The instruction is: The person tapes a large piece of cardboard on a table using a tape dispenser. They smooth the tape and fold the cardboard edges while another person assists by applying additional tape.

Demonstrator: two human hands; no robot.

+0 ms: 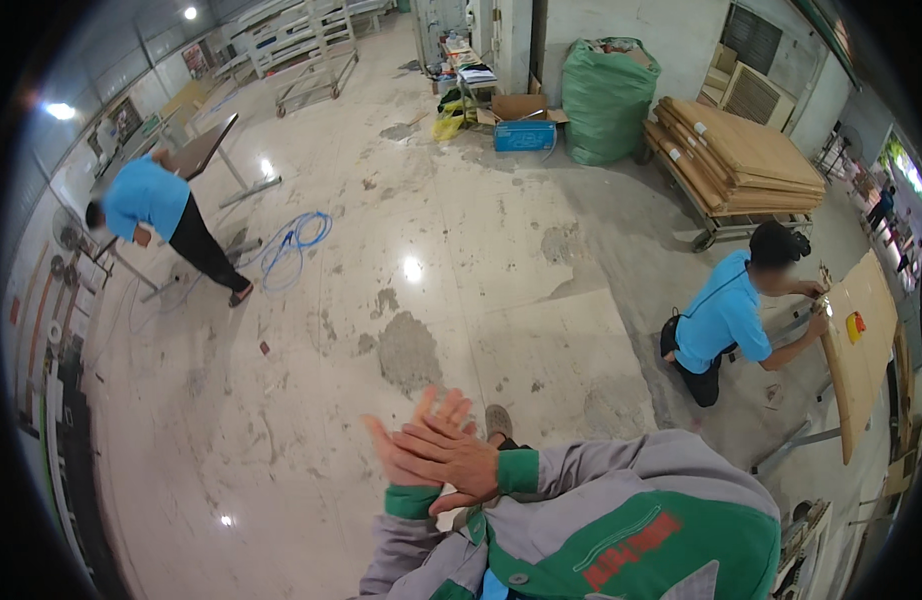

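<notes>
My two hands meet in front of my body, with no object visible in either. My left hand (384, 447) has its fingers stretched out and spread, pointing up and away from me. Across its palm and wrist lies my right hand (465, 466), its fingers extended toward the left and touching the left hand. Part of the left palm is hidden beneath it. Both wrists come out of the green cuffs of a grey and green jacket (621, 540).
At right, a co-worker (726, 315) kneels by a wooden panel (859, 365) bearing a yellow-and-red tool. Another co-worker (156, 200) bends over a table (211, 146) at left. Blue hose (299, 240) lies coiled on the floor. Stacked boards (736, 150) rest on a cart beside a green sack (606, 105).
</notes>
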